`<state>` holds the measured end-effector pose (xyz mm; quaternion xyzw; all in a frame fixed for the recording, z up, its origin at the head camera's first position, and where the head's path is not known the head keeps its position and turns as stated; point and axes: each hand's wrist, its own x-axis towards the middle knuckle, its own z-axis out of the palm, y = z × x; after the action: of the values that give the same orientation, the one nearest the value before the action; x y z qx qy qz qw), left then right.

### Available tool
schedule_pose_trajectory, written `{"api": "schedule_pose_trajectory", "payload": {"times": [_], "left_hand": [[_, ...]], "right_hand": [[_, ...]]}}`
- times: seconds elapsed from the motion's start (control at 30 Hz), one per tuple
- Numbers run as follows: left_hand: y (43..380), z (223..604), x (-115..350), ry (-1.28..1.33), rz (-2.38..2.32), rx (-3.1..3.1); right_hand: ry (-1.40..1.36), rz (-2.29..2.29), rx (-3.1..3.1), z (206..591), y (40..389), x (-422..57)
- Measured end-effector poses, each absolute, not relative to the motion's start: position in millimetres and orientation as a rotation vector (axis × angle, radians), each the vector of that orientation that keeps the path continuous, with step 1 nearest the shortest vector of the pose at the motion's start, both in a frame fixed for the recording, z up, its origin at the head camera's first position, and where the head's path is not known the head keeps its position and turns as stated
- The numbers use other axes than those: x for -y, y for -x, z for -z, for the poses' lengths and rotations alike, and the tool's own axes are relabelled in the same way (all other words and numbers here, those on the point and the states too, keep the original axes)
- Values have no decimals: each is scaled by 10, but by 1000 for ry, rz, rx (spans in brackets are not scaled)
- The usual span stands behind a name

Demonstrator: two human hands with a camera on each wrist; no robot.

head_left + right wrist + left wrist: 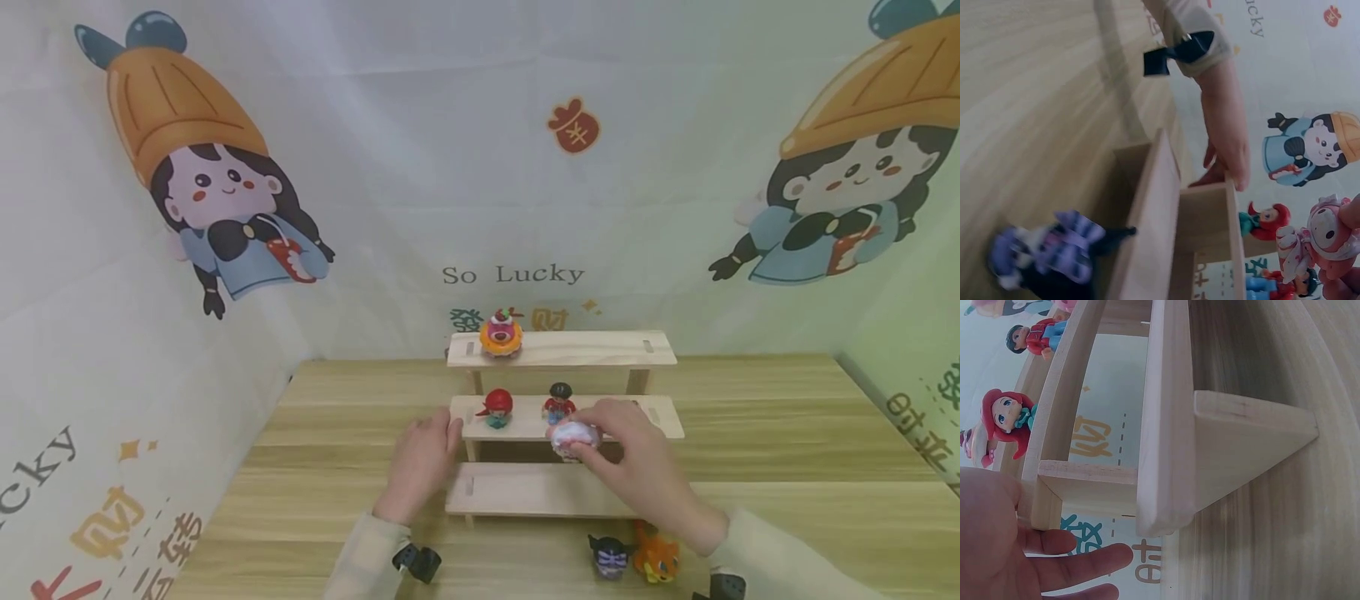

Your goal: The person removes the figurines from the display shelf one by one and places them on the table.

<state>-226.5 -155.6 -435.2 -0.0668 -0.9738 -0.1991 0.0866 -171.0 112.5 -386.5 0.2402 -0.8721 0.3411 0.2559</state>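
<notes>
My right hand (648, 467) pinches a pink-and-white hooded figurine (1324, 231) between thumb and fingers, above the front of the middle tier of a wooden three-tier stand (525, 492). My left hand (422, 467) grips the left end of that middle board; in the left wrist view some fingers stretch out below it. On the middle tier stand a red-haired figurine (497, 408) in green and a black-haired figurine (558, 404) in a red jacket and blue trousers. The held figurine is just in front of the black-haired one.
A pink bear figurine in an orange ring (501, 336) sits at the top tier's left. On the wooden table (337, 417), before the stand's right side, are a black-and-purple figurine (609, 557) and an orange figurine (657, 557). A printed cloth (390, 183) hangs behind.
</notes>
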Motion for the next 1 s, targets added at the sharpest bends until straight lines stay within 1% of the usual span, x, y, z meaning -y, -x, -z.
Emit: {"api": "schedule_pose_trajectory", "payload": {"times": [0.5,0.67,1.0], "left_hand": [[2269,4367,1556,212,587,2894],[2268,4367,1557,227,571,2883],[2273,4373,1557,226,547,2882]], "right_hand": [[-762,-912,2430,4299,1351,-1091],[-798,-914,2500,4382,1298,-1074],[-857,-746,2598,4538,1247,-1028]]}}
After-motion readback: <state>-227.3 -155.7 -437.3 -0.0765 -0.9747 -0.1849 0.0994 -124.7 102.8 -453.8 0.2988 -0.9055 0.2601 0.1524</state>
